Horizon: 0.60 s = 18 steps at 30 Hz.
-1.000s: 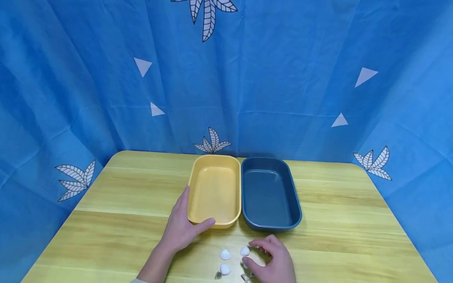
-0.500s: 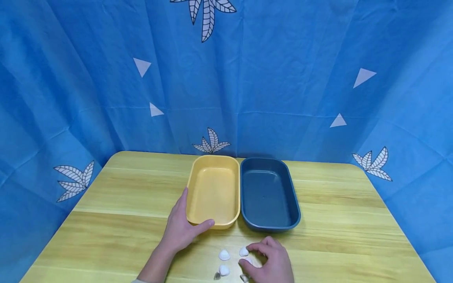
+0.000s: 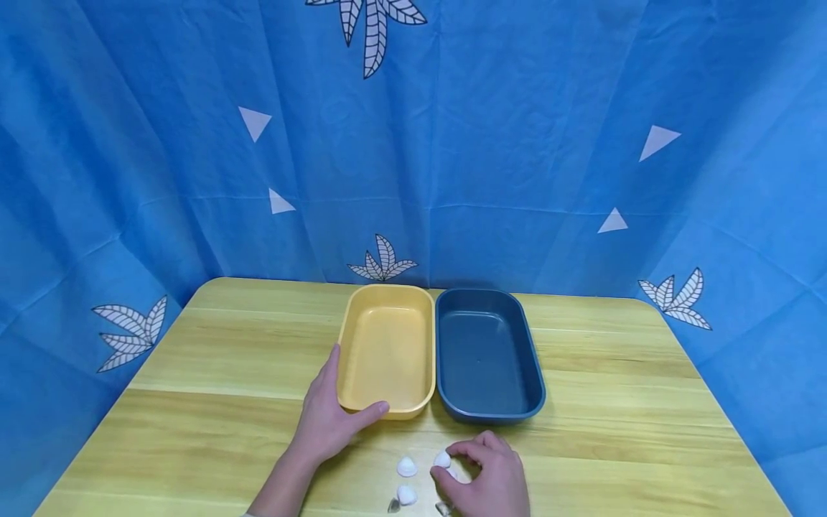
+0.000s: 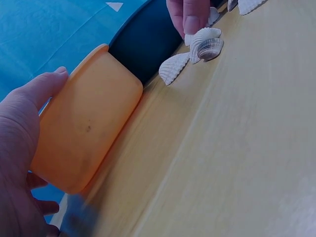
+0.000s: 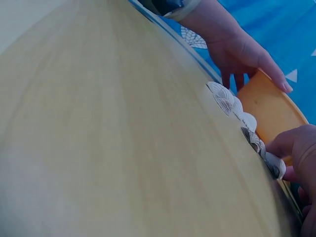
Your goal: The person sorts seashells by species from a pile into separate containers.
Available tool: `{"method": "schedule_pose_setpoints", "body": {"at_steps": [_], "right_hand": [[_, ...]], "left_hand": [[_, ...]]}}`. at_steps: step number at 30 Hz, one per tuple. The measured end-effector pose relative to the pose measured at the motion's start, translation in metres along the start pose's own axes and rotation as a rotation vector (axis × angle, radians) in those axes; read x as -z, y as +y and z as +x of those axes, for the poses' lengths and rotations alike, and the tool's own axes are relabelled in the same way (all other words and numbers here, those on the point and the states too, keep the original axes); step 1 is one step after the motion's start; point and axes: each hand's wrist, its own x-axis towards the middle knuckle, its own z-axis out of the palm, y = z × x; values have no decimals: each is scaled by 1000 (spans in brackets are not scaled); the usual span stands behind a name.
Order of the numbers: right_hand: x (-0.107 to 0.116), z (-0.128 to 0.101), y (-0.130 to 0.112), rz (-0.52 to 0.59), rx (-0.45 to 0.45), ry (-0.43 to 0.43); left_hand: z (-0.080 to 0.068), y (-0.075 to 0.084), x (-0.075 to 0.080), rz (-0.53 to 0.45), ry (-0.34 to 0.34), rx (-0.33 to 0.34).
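My left hand (image 3: 326,424) rests with spread fingers against the near left corner of a yellow tray (image 3: 388,348). Its thumb lies along the near rim. In front of the trays, my right hand (image 3: 491,477) pinches a white seashell (image 3: 442,459) between thumb and index finger, low at the tabletop. Another pale shell is partly hidden beneath that hand. Left of it lie two white seashells, one farther (image 3: 407,467) and one nearer (image 3: 406,495), with a small dark shell (image 3: 393,505) beside the nearer. Ridged shells (image 4: 174,68) also show in the left wrist view.
A dark blue tray (image 3: 489,359) stands against the yellow one's right side, nothing inside either. Both sit on a wooden table (image 3: 614,402) before a blue patterned curtain (image 3: 504,143). A brownish shell (image 3: 444,508) lies near the bottom edge of the head view.
My right thumb and index finger have drawn together around the white seashell. The left hand stays on the yellow tray. The whole head view has shifted slightly.
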Motion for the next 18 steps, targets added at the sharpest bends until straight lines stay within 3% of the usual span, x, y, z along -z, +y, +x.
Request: {"method": "schedule_pose_setpoints", "body": {"at_steps": [18], "right_hand": [[-2, 1, -4, -20, -9, 2]], "left_hand": [[-1, 3, 3, 1, -3, -7]]}}
